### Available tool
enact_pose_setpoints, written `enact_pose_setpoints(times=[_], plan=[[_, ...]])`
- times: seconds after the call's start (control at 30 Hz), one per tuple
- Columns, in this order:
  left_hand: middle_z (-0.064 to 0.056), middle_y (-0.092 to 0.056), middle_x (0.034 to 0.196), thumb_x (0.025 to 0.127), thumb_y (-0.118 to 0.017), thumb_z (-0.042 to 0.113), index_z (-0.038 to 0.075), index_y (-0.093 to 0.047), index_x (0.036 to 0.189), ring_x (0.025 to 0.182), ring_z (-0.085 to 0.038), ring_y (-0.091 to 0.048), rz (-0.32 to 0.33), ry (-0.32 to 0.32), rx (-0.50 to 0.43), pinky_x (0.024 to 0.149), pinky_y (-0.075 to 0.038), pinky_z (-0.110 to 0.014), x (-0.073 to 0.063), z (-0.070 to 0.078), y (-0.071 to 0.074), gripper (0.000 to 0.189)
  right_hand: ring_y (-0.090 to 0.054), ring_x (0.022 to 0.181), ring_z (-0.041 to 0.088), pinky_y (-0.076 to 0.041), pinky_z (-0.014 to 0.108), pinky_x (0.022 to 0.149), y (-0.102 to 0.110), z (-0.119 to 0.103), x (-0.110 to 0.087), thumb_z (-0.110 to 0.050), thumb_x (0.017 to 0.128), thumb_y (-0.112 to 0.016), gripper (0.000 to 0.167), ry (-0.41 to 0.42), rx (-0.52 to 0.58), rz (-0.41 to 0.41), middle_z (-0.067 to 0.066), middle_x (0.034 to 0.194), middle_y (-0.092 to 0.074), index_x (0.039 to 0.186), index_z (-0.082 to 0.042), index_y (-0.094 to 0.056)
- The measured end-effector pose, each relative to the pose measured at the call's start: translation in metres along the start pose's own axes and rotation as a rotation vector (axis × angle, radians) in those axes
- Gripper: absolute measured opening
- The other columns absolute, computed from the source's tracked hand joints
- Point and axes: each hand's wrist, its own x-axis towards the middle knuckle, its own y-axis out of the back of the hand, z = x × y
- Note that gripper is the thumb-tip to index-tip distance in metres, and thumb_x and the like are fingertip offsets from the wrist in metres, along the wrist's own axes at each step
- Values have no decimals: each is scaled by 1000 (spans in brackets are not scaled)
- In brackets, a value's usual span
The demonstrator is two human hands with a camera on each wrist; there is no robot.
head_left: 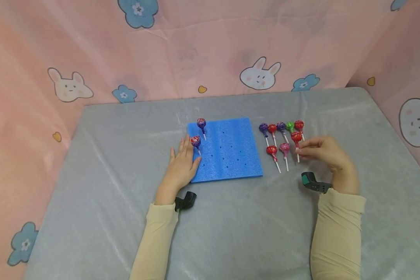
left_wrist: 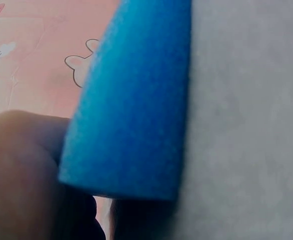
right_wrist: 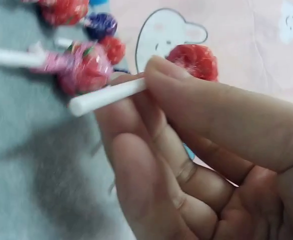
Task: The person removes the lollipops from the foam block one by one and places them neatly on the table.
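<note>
My right hand [head_left: 323, 152] pinches a red lollipop [head_left: 296, 137] by its white stick between thumb and fingers, candy end up. In the right wrist view the stick [right_wrist: 106, 97] sticks out past the thumb, and the red wrapper shows behind it. With its fingers extended, my left hand [head_left: 180, 168] rests along the left edge of a blue foam board [head_left: 239, 136] dotted with small holes. Two lollipops stand in the board's left side: a red and purple one [head_left: 201, 123] at the back and another [head_left: 195, 141] beside the left fingers.
Right of the board, several wrapped lollipops lie in two rows on the grey tabletop [head_left: 245, 225], among them a green one [head_left: 289, 126] and a pink one [head_left: 284, 148]. A pink curtain [head_left: 210, 50] with rabbits and flowers hangs behind the table.
</note>
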Motion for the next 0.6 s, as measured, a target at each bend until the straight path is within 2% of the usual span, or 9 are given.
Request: enact_pose_setpoints(times=[0.13, 0.4, 0.6], plan=[[-10, 8, 157, 103, -32, 34, -2, -11, 149, 143, -25, 8, 5, -2, -8, 111, 7, -52, -1, 0, 0, 63, -64, 68, 2, -54, 21, 64, 2, 5, 0, -5, 87, -67, 25, -49, -21, -20, -12, 76, -68, 99, 17, -64], [-10, 7, 157, 103, -32, 34, -2, -10, 149, 143, -25, 8, 9, -4, -7, 111, 7, -52, -1, -1, -1, 63, -62, 68, 2, -53, 21, 65, 2, 7, -1, -14, 87, -69, 37, -168, -85, -71, -6, 80, -69, 107, 17, -62], [-10, 8, 157, 103, -32, 34, -2, -9, 149, 143, -25, 9, 5, -6, -9, 111, 7, -52, 0, -1, -1, 63, -61, 66, 4, -52, 21, 65, 1, 9, 1, -17, 85, -72, 33, -207, -100, -92, -8, 75, -67, 103, 11, -67]])
